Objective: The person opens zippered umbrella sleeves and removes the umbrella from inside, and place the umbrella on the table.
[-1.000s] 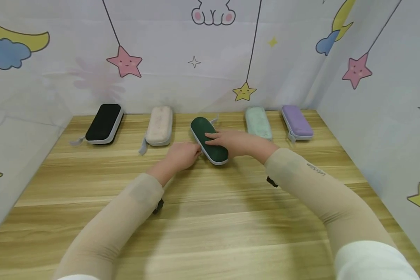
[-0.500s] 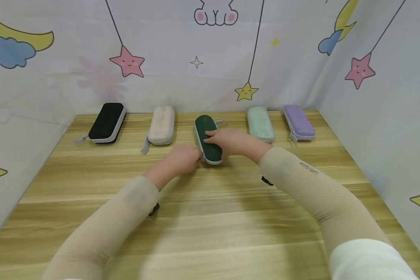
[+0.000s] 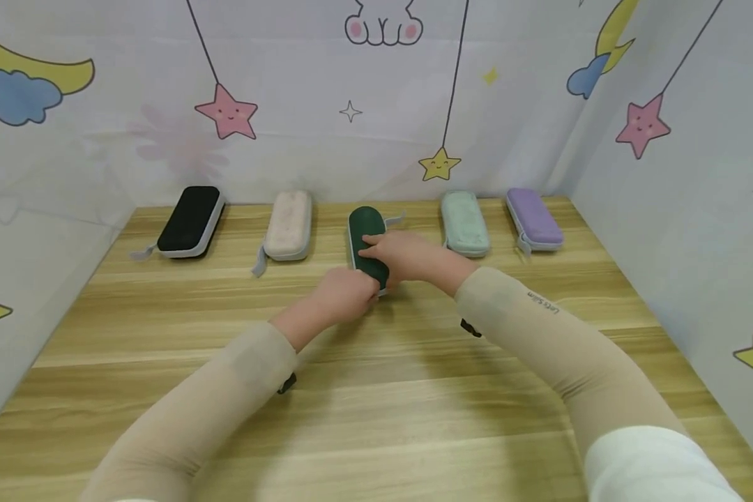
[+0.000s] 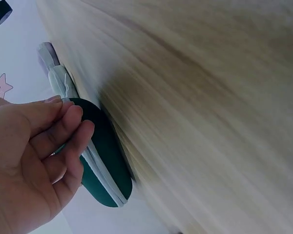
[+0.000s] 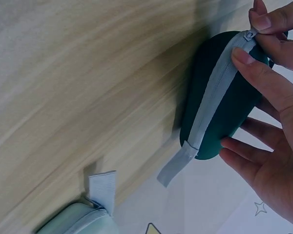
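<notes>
A dark green zippered case (image 3: pixel 365 233), shaped like a glasses case, lies at the back middle of the table, its long side pointing away from me. My left hand (image 3: pixel 348 296) pinches the zipper pull at the near end of the case; the fingers cover the pull in the left wrist view. From the right, my right hand (image 3: pixel 408 254) grips the case, fingers spread over its top. In the right wrist view the right thumb (image 5: pixel 244 57) presses on the grey zipper band (image 5: pixel 215 90), close to the slider (image 5: pixel 249 35). The band looks closed along that side.
Left of the green case lie a black case (image 3: pixel 191 219) and a cream case (image 3: pixel 288 223). A mint case (image 3: pixel 464 223) and a purple case (image 3: pixel 533 217) lie to the right. A patterned curtain (image 3: pixel 288 153) stands behind the wooden table (image 3: pixel 376 425).
My left hand has moved right, from the case's left side round to its near end. The green case has turned straighter, its near end swinging left. The right hand keeps its grip.
</notes>
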Demonstrator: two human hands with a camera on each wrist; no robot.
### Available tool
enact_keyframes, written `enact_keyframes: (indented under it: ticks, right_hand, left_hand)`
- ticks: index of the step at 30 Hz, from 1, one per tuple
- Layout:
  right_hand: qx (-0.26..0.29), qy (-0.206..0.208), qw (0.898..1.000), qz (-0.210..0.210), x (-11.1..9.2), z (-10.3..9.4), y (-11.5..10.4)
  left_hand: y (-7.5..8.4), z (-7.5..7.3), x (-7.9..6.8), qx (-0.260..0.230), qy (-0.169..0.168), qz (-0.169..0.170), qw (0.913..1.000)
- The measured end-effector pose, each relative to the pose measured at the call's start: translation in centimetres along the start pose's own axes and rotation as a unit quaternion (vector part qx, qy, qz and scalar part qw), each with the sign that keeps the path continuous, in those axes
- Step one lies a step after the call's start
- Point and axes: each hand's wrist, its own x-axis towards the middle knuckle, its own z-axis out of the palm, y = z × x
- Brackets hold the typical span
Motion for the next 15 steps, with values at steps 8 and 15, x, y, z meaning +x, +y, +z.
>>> enact_keyframes:
  ticks: [8,15]
  right_hand:
    - [-0.046,0.051,0.997,-0.024,-1.1,1.2,0.0]
    - [-0.075,0.126,0.986,-0.085,-2.2,1.9,-0.5]
  left_hand:
    - [-1.6,-0.1,0.5,-0.147,-0.028,-0.089,0.9847]
    - [-3.1,-1.1,0.5,-0.248,0.015,-0.212,0.9451]
